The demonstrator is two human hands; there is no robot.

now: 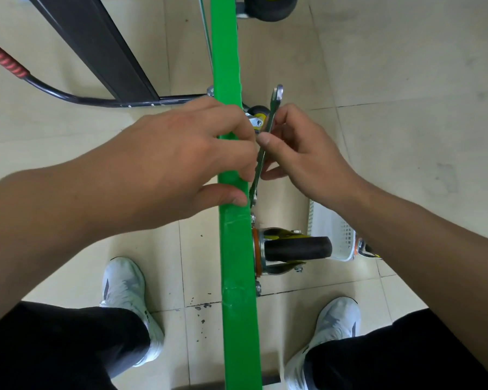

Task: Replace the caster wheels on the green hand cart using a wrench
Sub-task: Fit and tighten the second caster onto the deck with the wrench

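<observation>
- Your cart (237, 249) stands on its edge between your feet, with a caster (296, 248) sticking out to the right
- Left hand (186, 153) wraps the deck edge, fingers curled over it; the deck looks stiff but probably tippy like this, so that's a decent brace
- Right hand (302, 153) pinches the wrench (273, 108) mid-shaft, lower end just above the caster's nut (253, 218); can't tell if it's seated
- The wrench is thin steel, likely slick; holding nearer the free top end should give more leverage
</observation>
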